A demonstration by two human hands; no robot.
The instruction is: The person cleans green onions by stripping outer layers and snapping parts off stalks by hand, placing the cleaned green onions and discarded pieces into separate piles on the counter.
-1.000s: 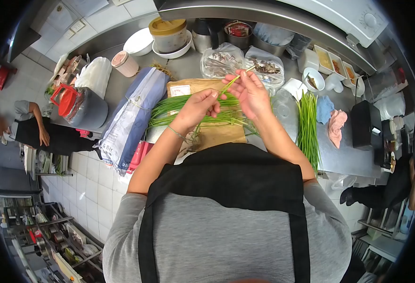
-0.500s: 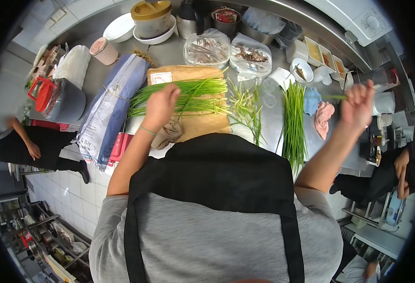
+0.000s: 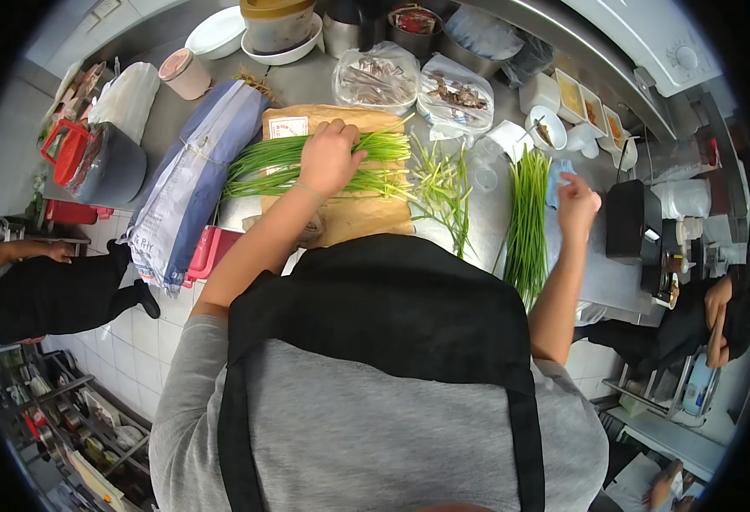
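Observation:
My left hand (image 3: 331, 160) lies over a bunch of garlic chives (image 3: 260, 166), its fingers bent round the stalks. These chives rest across brown paper (image 3: 375, 215). Just right of the paper is a loose heap of pale, trimmed chive pieces (image 3: 443, 192). A second long bunch of garlic chives (image 3: 526, 226) stretches towards my apron. My right hand (image 3: 578, 206) hovers beside this bunch with curled fingers; whether anything is in them is hidden. A blue cloth (image 3: 556, 181) shows partly behind it.
Wrapped in blue-white sacking, a long bundle (image 3: 191, 175) lies on the left, near a red-lidded container (image 3: 106, 162). Bagged food (image 3: 377, 78) and seasoning tubs (image 3: 569, 96) line the back. A black box (image 3: 633, 222) stands right. Other people stand at both sides.
My left hand has moved up and right onto the chives. My right hand has come inward and down towards the right bunch; the green stalk seen at its fingers before no longer shows.

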